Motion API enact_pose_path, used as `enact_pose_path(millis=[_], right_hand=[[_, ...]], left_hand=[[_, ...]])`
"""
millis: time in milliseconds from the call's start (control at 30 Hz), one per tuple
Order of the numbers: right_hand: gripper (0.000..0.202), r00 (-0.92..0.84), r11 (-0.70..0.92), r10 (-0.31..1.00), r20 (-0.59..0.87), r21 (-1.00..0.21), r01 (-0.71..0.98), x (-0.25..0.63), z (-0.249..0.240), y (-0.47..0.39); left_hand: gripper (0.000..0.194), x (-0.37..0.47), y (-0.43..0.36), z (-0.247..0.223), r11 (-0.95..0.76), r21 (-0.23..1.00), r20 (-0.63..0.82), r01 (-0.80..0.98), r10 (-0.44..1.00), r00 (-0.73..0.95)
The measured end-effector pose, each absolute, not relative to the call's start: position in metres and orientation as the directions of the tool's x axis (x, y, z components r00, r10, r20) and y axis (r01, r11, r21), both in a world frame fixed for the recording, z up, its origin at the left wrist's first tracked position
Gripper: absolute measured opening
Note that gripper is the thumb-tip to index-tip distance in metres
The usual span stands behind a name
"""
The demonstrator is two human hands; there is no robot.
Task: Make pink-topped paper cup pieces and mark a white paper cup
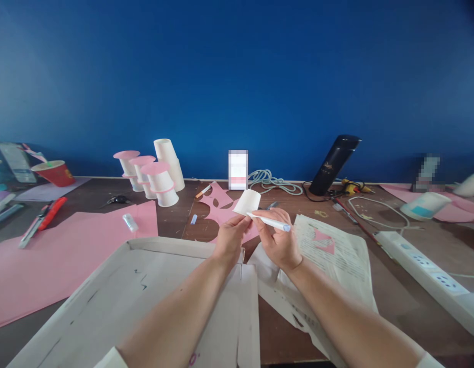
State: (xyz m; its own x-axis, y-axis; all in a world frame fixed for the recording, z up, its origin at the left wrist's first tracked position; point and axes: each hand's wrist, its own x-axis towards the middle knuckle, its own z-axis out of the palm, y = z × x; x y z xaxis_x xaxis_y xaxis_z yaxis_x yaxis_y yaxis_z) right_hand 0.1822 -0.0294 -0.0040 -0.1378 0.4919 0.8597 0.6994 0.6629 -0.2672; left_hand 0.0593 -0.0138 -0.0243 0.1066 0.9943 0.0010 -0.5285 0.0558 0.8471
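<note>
My left hand (230, 238) is closed around the lower end of a white paper cup (247, 202), held tilted over the middle of the table. In my right hand (280, 246) is a white marker (273, 223) with a blue end, gripped between thumb and fingers. Its tip end meets the cup near my left fingertips; the exact contact is too small to make out. A small light-blue cap (193, 219) lies to the left. Behind the hands is a pink paper sheet (221, 209) with curved cut-outs.
Paper cups with pink discs (160, 181) stand at back left. Pink paper (79, 245), a red-handled cutter (43, 222) and a white box lid (145, 301) lie left. A black flask (333, 166), printed sheet (352, 255) and power strip (428, 273) are right. A phone (238, 170) stands behind.
</note>
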Motion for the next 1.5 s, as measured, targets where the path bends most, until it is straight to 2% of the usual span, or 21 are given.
enact_pose_path(millis=[367, 567, 833, 1267, 1500], right_hand=[[0.016, -0.149, 0.669, 0.481, 0.864, -0.251, 0.7, 0.184, -0.005, -0.027], [0.021, -0.1, 0.647, 0.454, 0.885, -0.25, 0.72, 0.185, -0.004, -0.027], [0.019, -0.11, 0.643, 0.472, 0.875, -0.256, 0.722, 0.185, -0.004, -0.027], [0.016, -0.135, 0.66, 0.48, 0.867, -0.256, 0.707, 0.184, -0.003, -0.029], [0.015, -0.145, 0.669, 0.485, 0.862, -0.259, 0.696, 0.183, -0.002, -0.03]], left_hand=[[0.021, 0.06, -0.012, -0.029, 0.034, 0.872, 0.016, -0.489, 0.995, 0.099], [0.024, 0.059, -0.011, -0.032, 0.019, 0.883, 0.03, -0.469, 0.995, 0.097], [0.031, 0.061, -0.015, -0.028, 0.037, 0.908, -0.007, -0.416, 0.997, 0.074], [0.029, 0.059, -0.017, -0.024, 0.018, 0.944, 0.003, -0.328, 0.998, 0.065], [0.024, 0.058, -0.018, -0.022, 0.006, 0.974, 0.004, -0.224, 0.999, 0.044]])
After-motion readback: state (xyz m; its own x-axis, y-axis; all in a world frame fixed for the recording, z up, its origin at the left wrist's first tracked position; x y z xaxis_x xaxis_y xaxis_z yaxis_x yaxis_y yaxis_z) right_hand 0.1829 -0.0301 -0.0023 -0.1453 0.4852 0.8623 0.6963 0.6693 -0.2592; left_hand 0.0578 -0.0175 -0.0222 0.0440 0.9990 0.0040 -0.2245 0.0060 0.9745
